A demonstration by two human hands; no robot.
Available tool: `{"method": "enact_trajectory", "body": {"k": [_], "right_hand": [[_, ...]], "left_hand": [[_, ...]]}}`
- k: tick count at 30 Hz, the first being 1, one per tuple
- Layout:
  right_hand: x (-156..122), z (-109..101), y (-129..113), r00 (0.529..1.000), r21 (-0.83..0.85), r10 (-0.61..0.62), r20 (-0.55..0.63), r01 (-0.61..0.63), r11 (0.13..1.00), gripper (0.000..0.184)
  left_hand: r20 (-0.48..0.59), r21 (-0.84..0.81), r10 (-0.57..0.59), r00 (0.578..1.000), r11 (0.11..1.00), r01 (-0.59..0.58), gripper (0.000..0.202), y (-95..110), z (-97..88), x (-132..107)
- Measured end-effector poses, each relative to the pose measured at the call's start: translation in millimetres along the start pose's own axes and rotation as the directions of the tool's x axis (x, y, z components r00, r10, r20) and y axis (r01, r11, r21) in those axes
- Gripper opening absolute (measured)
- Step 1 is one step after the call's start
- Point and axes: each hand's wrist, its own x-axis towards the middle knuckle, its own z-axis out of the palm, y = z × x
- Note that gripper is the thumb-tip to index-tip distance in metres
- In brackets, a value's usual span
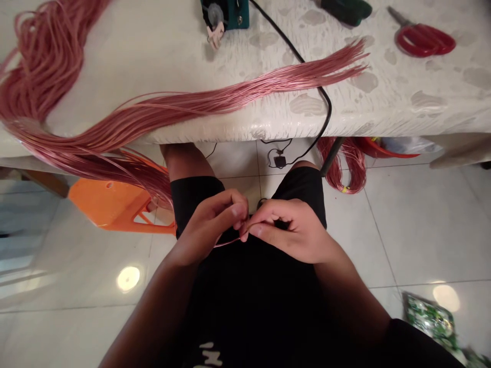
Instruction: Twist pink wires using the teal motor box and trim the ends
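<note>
Two hands meeting, left hand (205, 227), right hand (293, 230) curled, narrow pinch on thin pink wire (229, 242)

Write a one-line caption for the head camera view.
Left hand and right hand pinch a pink wire below a table draped with pink wire strands.

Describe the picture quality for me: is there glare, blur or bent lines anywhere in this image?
In the head view, two round glare spots shine on the floor tiles, the table edge bows from wide-lens distortion, and the left hand and right hand look fairly sharp.
</note>
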Motion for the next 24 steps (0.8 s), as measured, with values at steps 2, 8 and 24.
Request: {"method": "enact_trajectory", "body": {"k": [2, 8, 24], "right_hand": [[0, 1, -1, 0.999, -0.005, -0.021, 0.038, 0.022, 1.000, 0.011], [-2, 0, 0, 0.995, -0.116, -0.096, 0.028, 0.099, 0.988, 0.008], [-5, -4, 0, 0.986, -0.342, -0.168, 0.023, 0.165, 0.925, 0.008]], "left_hand": [[0.017, -0.010, -0.095, 0.995, 0.995, 0.095, 0.029, 0, -0.7, 0], [0.119, -0.031, -0.257, 0.959, 0.965, 0.262, 0.024, 4, -6.4, -3], [0.314, 0.068, -0.390, 0.866, 0.919, 0.389, 0.028, 3, -20.5, -5]]}}
